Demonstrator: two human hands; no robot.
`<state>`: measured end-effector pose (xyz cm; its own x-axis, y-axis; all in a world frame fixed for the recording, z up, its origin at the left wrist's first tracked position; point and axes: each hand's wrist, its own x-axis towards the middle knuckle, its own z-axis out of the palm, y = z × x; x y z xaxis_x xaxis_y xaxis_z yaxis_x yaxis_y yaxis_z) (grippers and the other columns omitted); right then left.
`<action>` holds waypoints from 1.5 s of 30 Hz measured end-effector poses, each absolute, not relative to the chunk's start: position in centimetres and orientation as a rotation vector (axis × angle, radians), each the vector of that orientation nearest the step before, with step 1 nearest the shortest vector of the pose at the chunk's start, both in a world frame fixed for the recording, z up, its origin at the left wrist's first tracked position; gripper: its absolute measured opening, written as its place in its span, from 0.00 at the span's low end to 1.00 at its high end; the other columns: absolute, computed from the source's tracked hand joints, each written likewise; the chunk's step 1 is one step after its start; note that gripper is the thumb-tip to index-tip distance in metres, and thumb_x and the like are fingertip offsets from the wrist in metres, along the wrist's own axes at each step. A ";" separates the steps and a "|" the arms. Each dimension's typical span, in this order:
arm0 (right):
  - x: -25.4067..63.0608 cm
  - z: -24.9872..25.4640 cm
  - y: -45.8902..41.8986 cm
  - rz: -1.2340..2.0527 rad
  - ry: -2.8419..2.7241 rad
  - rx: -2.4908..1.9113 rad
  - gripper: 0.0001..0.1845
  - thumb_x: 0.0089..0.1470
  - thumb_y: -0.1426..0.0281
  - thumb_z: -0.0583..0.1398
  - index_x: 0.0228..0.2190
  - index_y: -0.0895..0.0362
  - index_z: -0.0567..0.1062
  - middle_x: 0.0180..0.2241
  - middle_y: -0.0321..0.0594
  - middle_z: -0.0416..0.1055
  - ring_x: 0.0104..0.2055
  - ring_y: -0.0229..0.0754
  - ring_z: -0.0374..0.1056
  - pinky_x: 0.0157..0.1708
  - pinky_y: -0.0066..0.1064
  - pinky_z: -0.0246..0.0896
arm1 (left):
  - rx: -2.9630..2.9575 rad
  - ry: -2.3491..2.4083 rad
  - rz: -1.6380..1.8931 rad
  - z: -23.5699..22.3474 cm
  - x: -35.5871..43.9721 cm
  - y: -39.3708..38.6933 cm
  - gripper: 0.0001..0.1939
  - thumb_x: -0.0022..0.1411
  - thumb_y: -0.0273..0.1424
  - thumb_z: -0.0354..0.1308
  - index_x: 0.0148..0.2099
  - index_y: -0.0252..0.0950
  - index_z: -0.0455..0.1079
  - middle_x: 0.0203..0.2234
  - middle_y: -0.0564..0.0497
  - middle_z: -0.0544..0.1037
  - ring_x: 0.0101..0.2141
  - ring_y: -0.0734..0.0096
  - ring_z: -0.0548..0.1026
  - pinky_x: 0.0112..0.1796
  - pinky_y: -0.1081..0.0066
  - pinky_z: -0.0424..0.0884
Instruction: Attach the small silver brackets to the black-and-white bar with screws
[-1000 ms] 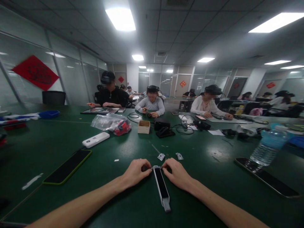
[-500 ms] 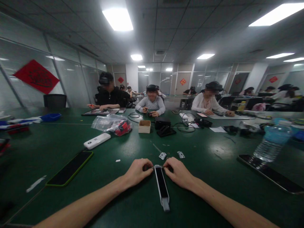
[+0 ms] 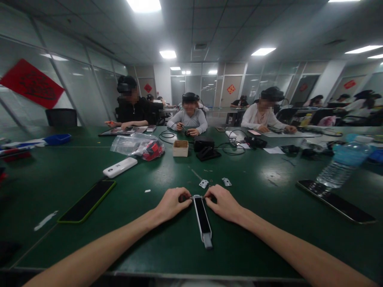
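Observation:
A slim white-framed device with a long black face [image 3: 202, 215] lies on the table between my hands, a grey tab at its near end. My left hand [image 3: 174, 202] is closed in a pinch at the left side of the device's far end. On the opposite side, my right hand [image 3: 223, 203] pinches in the same way. Something thin and small seems to stick out from each pinch toward the device, too tiny to name. Just beyond lie two small metal plates, one on the left [image 3: 204, 183] and one on the right [image 3: 226, 181], with tiny bits near them.
On the left are a green-edged phone [image 3: 87, 202] and a white power bank [image 3: 120, 167]. Ahead sit a plastic bag [image 3: 131, 144], a small open box [image 3: 180, 149] and a black stand [image 3: 206, 148]. A water bottle [image 3: 341, 165] and another phone [image 3: 338, 202] are on the right. Several people sit beyond.
The view has tipped downward, so the table's near edge now shows. Both hands keep their pinch at the far end of the device, with no clear movement against it.

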<state>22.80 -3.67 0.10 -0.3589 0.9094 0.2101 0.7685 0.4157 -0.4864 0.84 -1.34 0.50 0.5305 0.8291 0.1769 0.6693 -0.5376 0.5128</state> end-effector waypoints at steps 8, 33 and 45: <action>22.6 0.3 -3.7 0.406 -2.238 -1.460 0.07 0.55 0.71 0.55 0.31 0.59 0.74 0.32 0.40 0.70 0.34 0.40 0.64 0.34 0.31 0.61 | 2.382 1.237 0.594 0.4 0.8 -1.3 0.08 0.56 0.31 0.56 0.38 0.35 0.73 0.28 0.52 0.76 0.29 0.71 0.72 0.30 0.74 0.66; 22.7 0.4 -3.8 0.421 -2.231 -1.459 0.07 0.55 0.71 0.56 0.31 0.59 0.74 0.33 0.41 0.70 0.34 0.40 0.64 0.34 0.31 0.62 | 2.400 1.201 0.625 0.1 1.0 -1.0 0.09 0.56 0.33 0.57 0.37 0.36 0.74 0.27 0.53 0.75 0.27 0.72 0.70 0.28 0.75 0.64; 22.8 0.0 -3.6 0.435 -2.231 -1.458 0.08 0.55 0.70 0.55 0.32 0.58 0.74 0.33 0.41 0.70 0.35 0.40 0.64 0.34 0.32 0.62 | 2.390 1.196 0.654 -0.1 1.0 -1.0 0.08 0.56 0.32 0.56 0.36 0.35 0.72 0.26 0.54 0.74 0.26 0.72 0.70 0.27 0.75 0.64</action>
<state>22.77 -3.58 -0.03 -0.3491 0.9182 0.1871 0.7805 0.3954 -0.4842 1.00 -1.03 -0.11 0.5275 0.8172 0.2323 0.6364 -0.5613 0.5292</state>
